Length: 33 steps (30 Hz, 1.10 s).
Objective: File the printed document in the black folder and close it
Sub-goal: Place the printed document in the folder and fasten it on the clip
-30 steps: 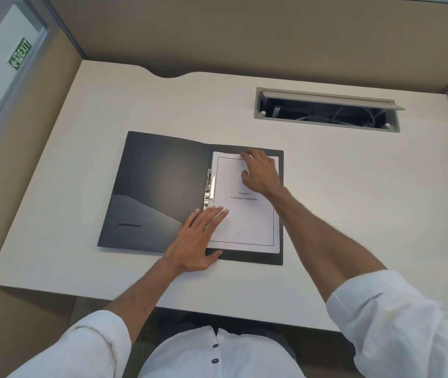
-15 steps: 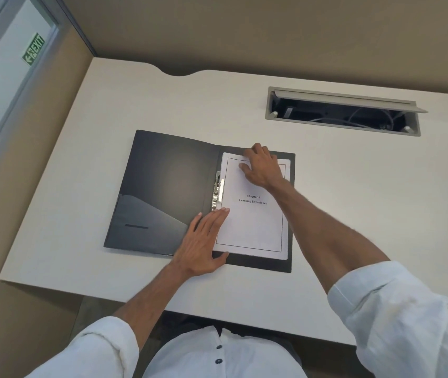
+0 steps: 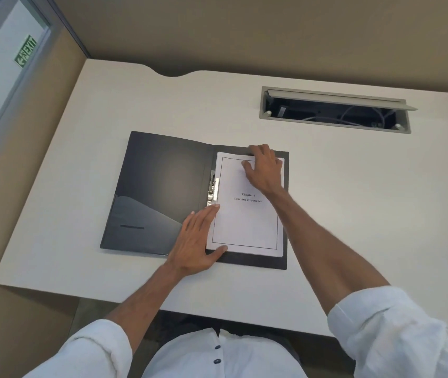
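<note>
Head view: black folder (image 3: 160, 192) lies open on the desk (image 3: 354, 186), printed document (image 3: 247, 214) on its right half. Left hand (image 3: 197, 241) presses flat, fingers together, at the document's lower-left edge; right hand (image 3: 265, 167) cups its top edge.

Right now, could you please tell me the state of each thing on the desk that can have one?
black folder: open, flat on the desk.
printed document: lying on the folder's right half.
metal clip: beside the document's left edge; open or shut unclear.
cable hatch: lid raised.
left hand: flat, open.
right hand: on the document's top.
</note>
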{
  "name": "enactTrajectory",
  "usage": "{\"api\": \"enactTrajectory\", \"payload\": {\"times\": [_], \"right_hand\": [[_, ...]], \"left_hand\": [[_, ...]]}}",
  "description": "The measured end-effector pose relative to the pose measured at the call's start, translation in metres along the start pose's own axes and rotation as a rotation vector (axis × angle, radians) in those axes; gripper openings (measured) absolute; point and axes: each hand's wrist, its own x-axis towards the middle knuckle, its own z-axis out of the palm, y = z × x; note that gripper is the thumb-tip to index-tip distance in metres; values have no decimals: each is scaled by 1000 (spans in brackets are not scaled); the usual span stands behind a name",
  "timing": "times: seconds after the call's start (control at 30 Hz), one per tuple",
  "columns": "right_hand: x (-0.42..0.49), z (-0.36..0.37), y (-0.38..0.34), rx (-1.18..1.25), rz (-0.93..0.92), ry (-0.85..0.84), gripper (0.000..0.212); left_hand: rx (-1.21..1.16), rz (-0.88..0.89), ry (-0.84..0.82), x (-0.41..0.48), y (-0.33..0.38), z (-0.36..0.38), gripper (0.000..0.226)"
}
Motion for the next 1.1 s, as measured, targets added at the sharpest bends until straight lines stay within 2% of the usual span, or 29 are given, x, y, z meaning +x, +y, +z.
{"api": "enactTrajectory", "payload": {"times": [0.13, 0.23, 0.37, 0.73, 1.1], "right_hand": [[-41, -13, 17, 237, 268, 191, 38], [-81, -18, 28, 282, 430, 306, 30], [-118, -18, 39, 306, 566, 304, 31], [-133, -19, 32, 309, 642, 183, 24], [-136, -19, 31, 246, 578, 150, 30]], "left_hand": [[-92, -279, 214, 3, 1, 2, 71], [-82, -355, 375, 7, 5, 1, 37], [-106, -417, 380, 9, 12, 5, 18], [-188, -539, 342, 2, 29, 13, 14], [-160, -468, 297, -2, 31, 12, 12]]}}
